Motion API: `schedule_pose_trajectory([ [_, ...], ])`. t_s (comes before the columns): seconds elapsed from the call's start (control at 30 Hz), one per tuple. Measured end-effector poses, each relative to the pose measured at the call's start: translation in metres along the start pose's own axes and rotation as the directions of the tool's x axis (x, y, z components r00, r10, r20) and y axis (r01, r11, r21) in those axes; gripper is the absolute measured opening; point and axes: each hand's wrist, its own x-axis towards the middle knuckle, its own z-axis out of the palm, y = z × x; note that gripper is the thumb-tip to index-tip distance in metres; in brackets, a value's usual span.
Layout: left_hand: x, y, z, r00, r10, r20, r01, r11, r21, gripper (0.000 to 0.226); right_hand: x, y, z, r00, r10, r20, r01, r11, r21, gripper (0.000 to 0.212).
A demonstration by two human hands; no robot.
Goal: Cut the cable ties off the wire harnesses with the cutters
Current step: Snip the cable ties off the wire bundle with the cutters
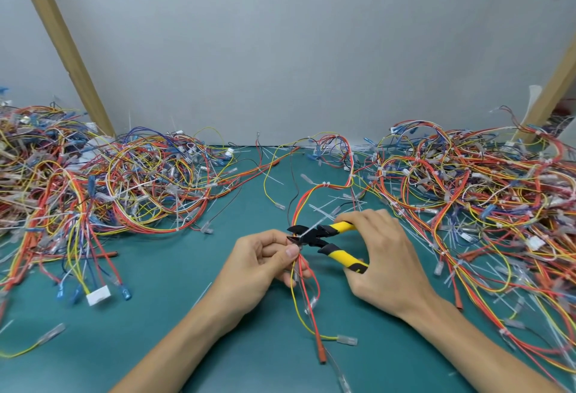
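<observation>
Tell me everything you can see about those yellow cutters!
The cutters are small pliers with black jaws and two yellow handles with black grip bands. The jaws point left and stand open around a pale cable tie on the wire harness. The right hand grips both handles, holding the tool above the green table. The left hand pinches the wires right beside the jaws.
</observation>
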Motion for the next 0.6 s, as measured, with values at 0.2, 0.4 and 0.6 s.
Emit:
schedule_pose_trajectory([
  [0.2, -0.0001, -0.0004, 0.0009, 1.000, -0.003, -0.009, 0.003, 1.000, -0.002, 0.010, -0.0004, -0.0020, -0.0002, 0.999, -0.027, -0.034, 0.025, 0.998, -0.049, 0.039],
  [0.4, -0.0005, -0.0006, 0.0010, 1.000, 0.006, -0.002, -0.006, 1.000, 0.022, 0.011, -0.0001, -0.0017, 0.0001, 0.998, -0.035, -0.047, 0.032, 0.998, -0.054, 0.023],
  [0.6, -0.0013, -0.0006, -0.0004, 1.000, 0.015, 0.021, -0.016, 0.999, 0.043, 0.013, -0.0004, -0.0001, 0.0008, 1.000, -0.011, -0.014, 0.010, 0.999, -0.049, 0.027],
])
